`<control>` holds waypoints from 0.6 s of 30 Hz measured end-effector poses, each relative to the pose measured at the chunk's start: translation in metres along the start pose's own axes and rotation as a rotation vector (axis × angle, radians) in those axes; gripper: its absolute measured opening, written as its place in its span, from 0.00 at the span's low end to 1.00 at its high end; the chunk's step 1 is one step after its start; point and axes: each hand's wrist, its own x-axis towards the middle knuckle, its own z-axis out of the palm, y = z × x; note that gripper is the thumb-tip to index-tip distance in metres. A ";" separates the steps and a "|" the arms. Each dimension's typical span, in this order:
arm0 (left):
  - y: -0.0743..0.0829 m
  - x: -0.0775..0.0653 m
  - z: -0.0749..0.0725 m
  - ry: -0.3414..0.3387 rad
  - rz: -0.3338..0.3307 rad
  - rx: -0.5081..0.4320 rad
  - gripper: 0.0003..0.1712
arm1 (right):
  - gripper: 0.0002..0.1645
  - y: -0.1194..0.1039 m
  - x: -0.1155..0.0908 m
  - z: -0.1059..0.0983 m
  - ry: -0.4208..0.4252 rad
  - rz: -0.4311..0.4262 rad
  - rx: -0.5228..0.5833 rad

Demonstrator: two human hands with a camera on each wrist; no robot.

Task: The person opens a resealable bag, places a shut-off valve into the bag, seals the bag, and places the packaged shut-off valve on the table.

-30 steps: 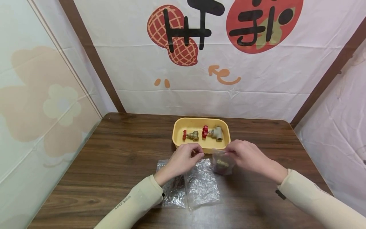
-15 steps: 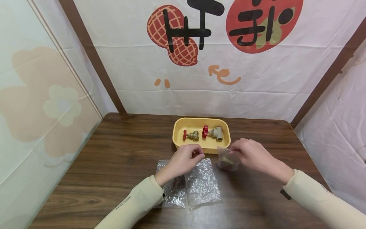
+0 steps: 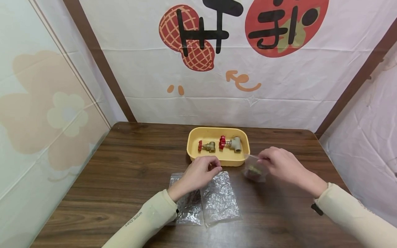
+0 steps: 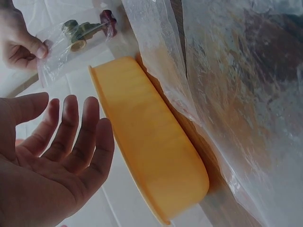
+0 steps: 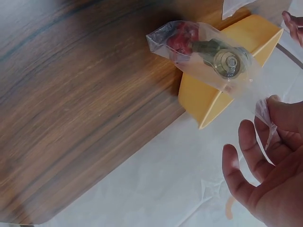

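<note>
My right hand [image 3: 279,164] pinches the top edge of a clear plastic bag [image 5: 255,90] between thumb and finger. Inside the bag hangs a brass valve [image 5: 225,59] with a red handwheel [image 5: 183,40] at the lower end. The bag is off the front right corner of the yellow tray [image 3: 227,163]. Just in front of the tray, my left hand [image 3: 200,172] hovers over two flat plastic bags; in the left wrist view its fingers are loosely curved and hold nothing. A small brass valve [image 3: 208,147] and a larger grey-bodied valve [image 3: 234,144], both with red handwheels, lie in the tray.
One flat clear bag [image 3: 220,203] lies on the wooden table [image 3: 130,179] before the tray. Another bag [image 3: 190,215], with something dark in it, is partly under my left forearm. A printed white cloth [image 3: 149,72] hangs along the table's back edge.
My right hand has moved right and slightly away from me, carrying the bagged valve away from the flat bags. The left hand has stayed in place.
</note>
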 end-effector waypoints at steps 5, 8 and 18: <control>0.001 0.000 -0.002 0.007 0.000 0.003 0.02 | 0.05 0.005 -0.002 -0.007 -0.010 0.033 -0.001; 0.001 0.000 -0.002 0.006 0.001 -0.001 0.02 | 0.04 0.008 -0.003 -0.008 -0.019 0.046 0.005; 0.002 -0.001 -0.001 -0.010 0.006 -0.011 0.02 | 0.03 0.022 -0.010 -0.012 0.002 0.101 -0.011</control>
